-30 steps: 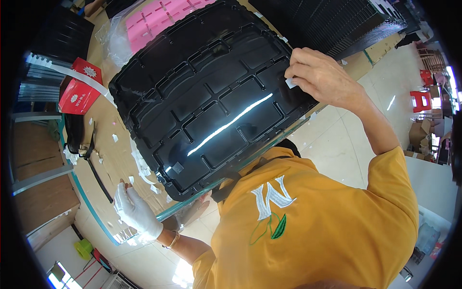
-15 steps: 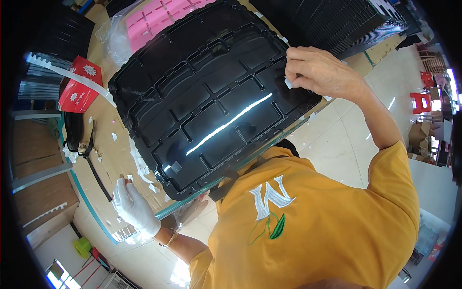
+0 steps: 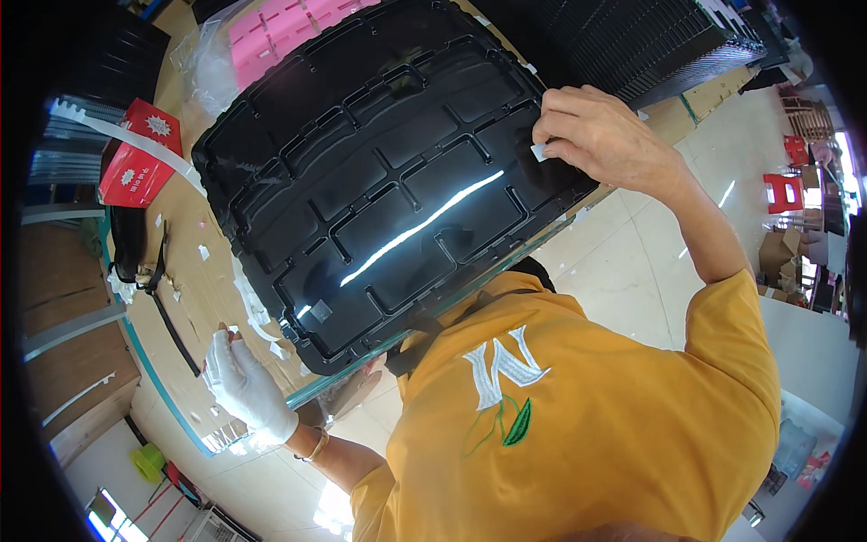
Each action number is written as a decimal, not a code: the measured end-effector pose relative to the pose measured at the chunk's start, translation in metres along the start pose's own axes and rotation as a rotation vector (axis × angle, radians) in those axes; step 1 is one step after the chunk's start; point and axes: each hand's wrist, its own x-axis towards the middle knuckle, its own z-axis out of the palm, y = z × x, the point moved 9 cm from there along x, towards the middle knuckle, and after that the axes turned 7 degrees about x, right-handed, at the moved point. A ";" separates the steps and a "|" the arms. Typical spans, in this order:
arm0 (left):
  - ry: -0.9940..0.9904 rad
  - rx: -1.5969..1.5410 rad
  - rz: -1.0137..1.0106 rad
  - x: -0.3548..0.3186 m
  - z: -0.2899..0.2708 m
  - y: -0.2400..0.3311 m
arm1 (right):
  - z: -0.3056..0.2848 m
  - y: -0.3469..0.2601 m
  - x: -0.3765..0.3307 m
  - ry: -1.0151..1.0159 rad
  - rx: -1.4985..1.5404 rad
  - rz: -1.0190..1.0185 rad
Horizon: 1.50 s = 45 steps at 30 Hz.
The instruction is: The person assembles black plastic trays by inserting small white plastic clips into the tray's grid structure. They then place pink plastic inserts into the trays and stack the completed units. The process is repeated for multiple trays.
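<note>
A large black moulded plastic tray, glossy with raised ribs, lies tilted across the worktable in front of me. At its right edge, my right hand is bare and pinches a small white sticker-like piece between thumb and fingers, against or just above the tray surface. My left hand wears a white glove with some fingertips bare. It is held over the table's front edge, left of the tray, fingers stretched out. A tiny white scrap shows at its fingertips; whether they touch it I cannot tell.
A red box and a pale notched strip are at the left. White scraps and a black strap lie on the brown tabletop. Behind are a pink tray and clear plastic; stacked black trays stand at the right.
The whole scene has shifted slightly left in view. My right hand still pinches the white piece near the tray's right edge, and my left hand keeps nearly the same pose.
</note>
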 end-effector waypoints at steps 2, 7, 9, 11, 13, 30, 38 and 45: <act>0.000 -0.001 0.003 0.000 -0.001 0.001 | 0.002 0.005 0.003 -0.042 0.025 0.045; -0.013 0.015 0.000 -0.001 0.001 0.001 | 0.005 0.008 0.007 -0.115 0.055 0.035; -0.010 0.021 0.003 -0.003 0.002 0.000 | 0.006 0.007 0.009 -0.171 0.051 0.041; -0.011 0.022 0.018 -0.001 0.005 -0.003 | 0.009 0.009 0.008 -0.203 0.058 0.060; -0.021 0.033 0.012 0.000 0.007 0.000 | 0.007 0.006 0.010 -0.125 0.046 0.050; -0.045 0.017 -0.011 0.002 0.010 0.004 | 0.007 0.010 0.010 -0.177 0.084 0.061; -0.059 0.019 0.014 0.002 0.013 0.007 | 0.007 0.006 0.013 -0.081 -0.022 -0.041; -0.055 -0.005 0.007 0.002 0.013 0.008 | 0.004 -0.008 0.014 -0.033 -0.166 -0.128</act>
